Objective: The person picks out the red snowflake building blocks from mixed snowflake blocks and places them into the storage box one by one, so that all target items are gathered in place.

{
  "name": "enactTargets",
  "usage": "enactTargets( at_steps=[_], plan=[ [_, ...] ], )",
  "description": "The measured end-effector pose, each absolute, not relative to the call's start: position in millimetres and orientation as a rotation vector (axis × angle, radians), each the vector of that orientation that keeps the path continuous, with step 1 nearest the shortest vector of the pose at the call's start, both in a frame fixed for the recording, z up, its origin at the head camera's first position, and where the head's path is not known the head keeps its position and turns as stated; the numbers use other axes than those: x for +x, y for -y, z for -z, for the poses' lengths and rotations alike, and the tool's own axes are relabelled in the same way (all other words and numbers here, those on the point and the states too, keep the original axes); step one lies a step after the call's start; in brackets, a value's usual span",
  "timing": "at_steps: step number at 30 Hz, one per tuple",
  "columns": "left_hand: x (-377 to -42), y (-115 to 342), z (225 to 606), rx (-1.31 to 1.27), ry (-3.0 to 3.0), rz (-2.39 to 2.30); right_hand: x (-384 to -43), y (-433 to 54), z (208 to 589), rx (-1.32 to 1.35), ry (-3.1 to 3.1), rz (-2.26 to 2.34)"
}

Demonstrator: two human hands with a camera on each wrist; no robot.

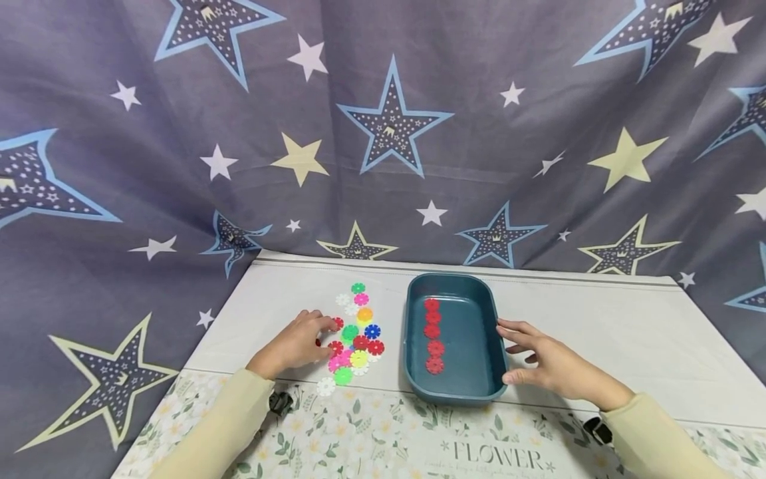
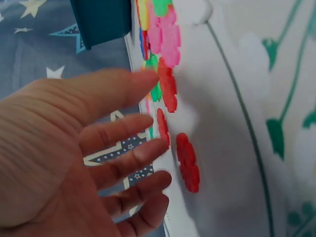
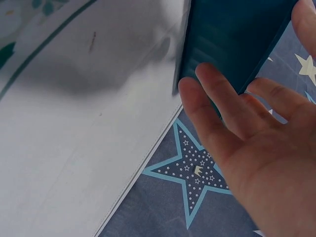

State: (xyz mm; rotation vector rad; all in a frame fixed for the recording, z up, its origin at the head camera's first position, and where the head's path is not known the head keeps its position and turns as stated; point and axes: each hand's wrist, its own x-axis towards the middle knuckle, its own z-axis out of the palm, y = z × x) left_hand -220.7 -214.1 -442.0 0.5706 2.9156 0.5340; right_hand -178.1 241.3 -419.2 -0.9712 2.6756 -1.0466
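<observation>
My left hand [image 1: 294, 342] is just left of a loose pile of small plastic discs with notched edges, fingers spread and slightly bent. Its thumb and index finger come close to red discs [image 1: 336, 348] on the pile's left side. In the left wrist view another red disc [image 2: 187, 163] lies beyond the fingertips, and nothing shows in the grasp. A dark teal basin [image 1: 469, 339] stands right of the pile, several red discs [image 1: 432, 330] lined up along its left inside. My right hand [image 1: 553, 362] rests extended fingers on the basin's right outer wall [image 3: 232, 44], thumb by the rim.
Around the red ones lie green [image 1: 344, 376], yellow, pink, blue [image 1: 372, 331], orange and white [image 1: 326, 386] discs. The white table cover [image 1: 604, 319] meets a floral printed strip [image 1: 371, 432] at the front. A star-patterned curtain [image 1: 479, 166] hangs behind and at the left.
</observation>
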Motion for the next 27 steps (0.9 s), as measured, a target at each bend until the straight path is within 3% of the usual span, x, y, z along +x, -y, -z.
enactTargets(
  at_steps=[14, 22, 27],
  plan=[
    [-221.3, 205.8, 437.4, 0.611, -2.873, -0.514, -180.6, -239.9, 418.4, -0.986, -2.683, 1.062],
    [-218.4, 207.8, 441.8, 0.761, -2.847, -0.615, -178.3, -242.1, 419.7, -0.973, -2.665, 1.054],
    [-215.4, 208.8, 441.6, 0.707, -2.789, -0.626, -177.0, -241.5, 420.8, -0.989, -2.667, 1.053]
  ],
)
